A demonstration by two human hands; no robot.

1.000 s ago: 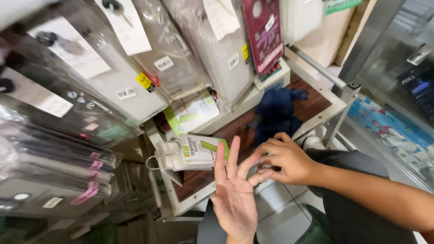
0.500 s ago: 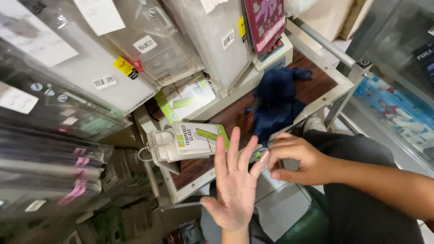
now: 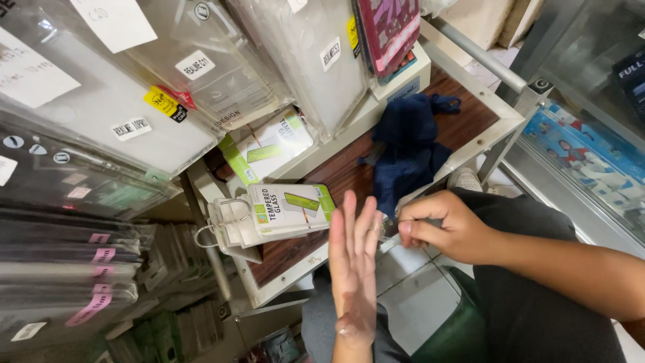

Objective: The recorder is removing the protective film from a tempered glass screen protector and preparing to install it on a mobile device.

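Thin, clear, glassy sheet [image 3: 388,225]: pinched at its edge between thumb and forefinger of the right hand [image 3: 443,225], and laid edge-on against the fingers of the left hand [image 3: 354,269]. Mostly hidden between the two hands; exact shape not discernible. Located just past the front edge of the small dark-brown wooden table top [image 3: 336,175], above the pale tiled floor [image 3: 416,302].

Right hand: clenched in a pinch grip on the sheet, remaining fingers curled under, forearm entering from the lower right.

Left hand: released, flat and open, fingers straight and close together pointing up and away, palm turned toward the right hand. Grasping nothing; only touching the sheet along the fingers.

Just left of the open hand, on the table top: stack of flat white-and-green cardboard packets [image 3: 285,208] strung on a metal ring [image 3: 205,235]. Behind them, further white-and-green boxes [image 3: 265,151] tucked under the hanging stock. Near the middle of the table top, beyond the right hand: crumpled dark-blue cloth [image 3: 410,148].

Above and to the left: hanging rows of clear plastic sleeves [image 3: 168,87] with white and yellow stickers. Upper centre: red patterned case [image 3: 390,27]. Far right: glass display cabinet [image 3: 584,134]. Below the hands: dark trousers [image 3: 537,316].
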